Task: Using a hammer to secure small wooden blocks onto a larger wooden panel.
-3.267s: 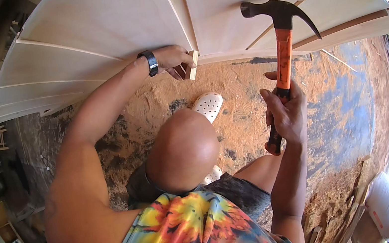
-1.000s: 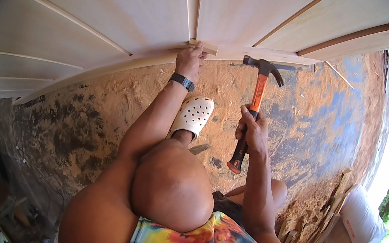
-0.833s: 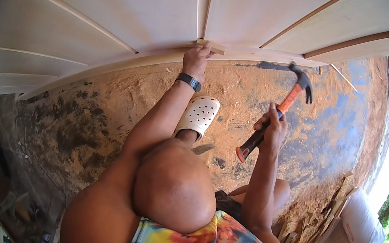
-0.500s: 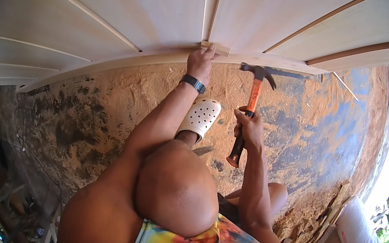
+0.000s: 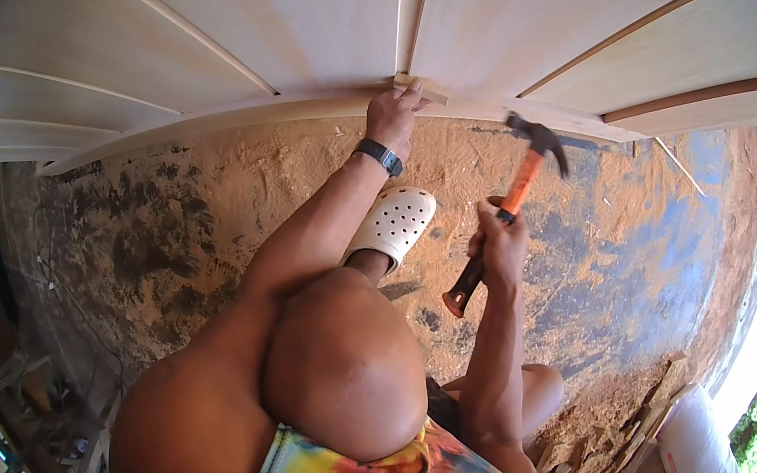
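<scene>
My right hand (image 5: 504, 249) is wrapped round the handle of a claw hammer (image 5: 525, 179), which has an orange and black grip and a dark head. The hammer is raised clear of the wood, its head up and to the right. With its fingers closed, my left hand (image 5: 393, 121) presses a small pale wood block (image 5: 433, 94) against the lower edge of a large pale wooden panel (image 5: 307, 22). The block sits where a narrow upright groove meets that edge. Part of the block is hidden behind my fingers.
My bent knee and a white clog (image 5: 396, 222) are close below my left hand. Sawdust covers the patchy floor (image 5: 585, 245). Wood scraps (image 5: 614, 436) and a white sack (image 5: 693, 439) lie at the lower right. More clutter (image 5: 44, 423) stands at the left.
My right hand has swung the hammer a little to the right, away from the block. My left hand stays at the block, nearly unmoved.
</scene>
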The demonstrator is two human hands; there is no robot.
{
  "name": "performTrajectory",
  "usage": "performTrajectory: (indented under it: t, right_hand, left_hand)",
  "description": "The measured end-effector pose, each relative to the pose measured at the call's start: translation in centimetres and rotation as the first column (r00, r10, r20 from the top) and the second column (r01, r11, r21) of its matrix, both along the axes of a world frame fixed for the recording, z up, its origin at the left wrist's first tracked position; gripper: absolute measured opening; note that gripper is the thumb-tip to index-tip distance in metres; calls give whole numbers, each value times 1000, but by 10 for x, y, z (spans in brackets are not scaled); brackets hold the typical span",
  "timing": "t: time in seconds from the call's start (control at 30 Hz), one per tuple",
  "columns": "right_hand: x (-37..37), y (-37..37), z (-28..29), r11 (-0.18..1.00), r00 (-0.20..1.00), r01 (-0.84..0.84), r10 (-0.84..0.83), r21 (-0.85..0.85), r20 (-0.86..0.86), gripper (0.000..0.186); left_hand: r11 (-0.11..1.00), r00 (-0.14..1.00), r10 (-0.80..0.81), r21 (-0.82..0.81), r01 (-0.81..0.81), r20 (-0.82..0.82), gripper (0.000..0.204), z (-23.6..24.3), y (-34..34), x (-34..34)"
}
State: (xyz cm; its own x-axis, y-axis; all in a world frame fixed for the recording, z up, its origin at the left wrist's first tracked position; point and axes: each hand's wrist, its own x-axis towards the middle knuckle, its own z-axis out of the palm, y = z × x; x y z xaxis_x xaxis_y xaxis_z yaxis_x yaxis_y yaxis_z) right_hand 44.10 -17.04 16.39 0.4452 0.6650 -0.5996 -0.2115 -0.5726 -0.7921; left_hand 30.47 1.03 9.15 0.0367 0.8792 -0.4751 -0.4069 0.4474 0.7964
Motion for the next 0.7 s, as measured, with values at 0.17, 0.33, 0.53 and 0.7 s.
performTrajectory:
  t: [0.17,0.33,0.53,0.7]
  right_hand:
    - [18,12,7,762,776,629,-604,153,-182,12]
    - [-23,20,2,976,972,-218,219,13,-85,28]
    - [25,6,-5,871,881,473,-468,134,-68,18]
    - [-25,16,-17,956,953,-293,290,-17,-90,22]
  left_hand:
    - [1000,1000,-6,1,6,27,21,8,4,5]
    - [1000,1000,4,28,-4,9,22,-12,6,-8]
    - [1000,1000,11,29,-11,20,22,10,4,4]
    - [998,998,66,-15,-66,-1,20,7,0,-3]
